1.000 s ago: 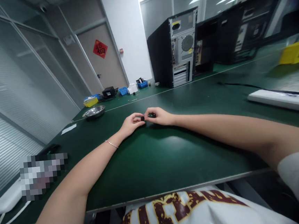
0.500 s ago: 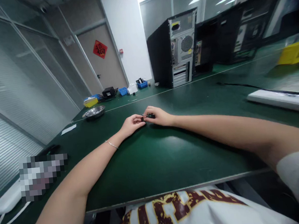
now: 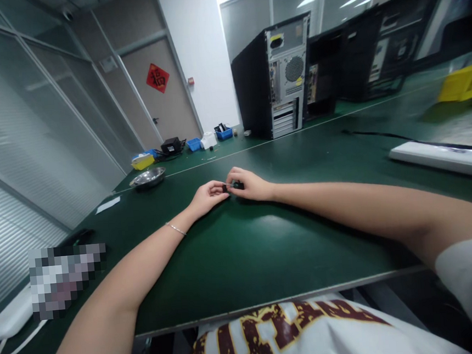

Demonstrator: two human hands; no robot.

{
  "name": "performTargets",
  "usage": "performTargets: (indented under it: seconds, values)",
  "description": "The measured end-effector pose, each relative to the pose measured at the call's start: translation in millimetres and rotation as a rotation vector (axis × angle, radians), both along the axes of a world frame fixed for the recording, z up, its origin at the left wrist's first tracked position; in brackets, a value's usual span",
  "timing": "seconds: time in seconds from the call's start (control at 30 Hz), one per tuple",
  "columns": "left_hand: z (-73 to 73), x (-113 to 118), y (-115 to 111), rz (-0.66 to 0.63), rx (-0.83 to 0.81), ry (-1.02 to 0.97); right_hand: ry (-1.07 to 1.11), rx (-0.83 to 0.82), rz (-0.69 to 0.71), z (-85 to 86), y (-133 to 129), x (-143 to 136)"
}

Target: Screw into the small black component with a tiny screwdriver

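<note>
Pinching: the left hand point(image 3: 213, 194) has its thumb and fingers pressed on a small block point(image 3: 224, 188), dark and partly hidden by the fingertips.
Right hand point(image 3: 250, 184): fingers curled around a handle point(image 3: 238, 185), also dark; a thin pale shaft shows at its left end, toward the block, but whether the two touch cannot be told.
Hands: almost meeting, fingertips just beside each other, low over the table point(image 3: 246, 253).
Wrist: a bracelet point(image 3: 176, 228) circles the left one, nearer the person than the grip.
Bowl point(image 3: 148, 178): metal, to the left of the grip and farther off.
Paper point(image 3: 108, 204): white, well left of the grip, nearer than the bowl.
Tower point(image 3: 291, 78): upright, beyond the grip and to its right, its ports facing the person.
Bar point(image 3: 445, 160): white, well right of the grip, a black cable point(image 3: 381, 133) running behind it.
</note>
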State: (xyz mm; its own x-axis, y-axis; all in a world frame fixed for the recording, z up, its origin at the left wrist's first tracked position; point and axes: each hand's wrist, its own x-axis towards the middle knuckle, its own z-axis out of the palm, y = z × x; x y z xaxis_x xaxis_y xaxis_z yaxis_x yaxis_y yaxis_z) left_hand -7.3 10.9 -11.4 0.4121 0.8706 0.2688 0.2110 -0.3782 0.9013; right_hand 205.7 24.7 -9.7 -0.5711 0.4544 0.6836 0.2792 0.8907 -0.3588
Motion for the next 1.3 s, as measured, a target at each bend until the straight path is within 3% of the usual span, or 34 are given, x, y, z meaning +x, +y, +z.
performTargets:
  seconds: [0.37,0.63,1.03,1.3]
  values:
    - [0.0,2.5,-0.7,0.007,0.013,0.003,-0.037,0.010,-0.018,-2.6,3.3,-0.2]
    - [0.6,4.4,-0.4,0.084,0.013,0.026,-0.070,0.022,0.037,0.0,-2.3,-0.1]
    - [-0.3,2.8,-0.1,0.084,-0.066,-0.075,-0.193,0.054,-0.107,2.1,-9.8,1.5]
    - [-0.4,0.8,0.8,0.035,-0.110,-0.164,-0.083,0.015,-0.012,0.0,-5.0,1.2]
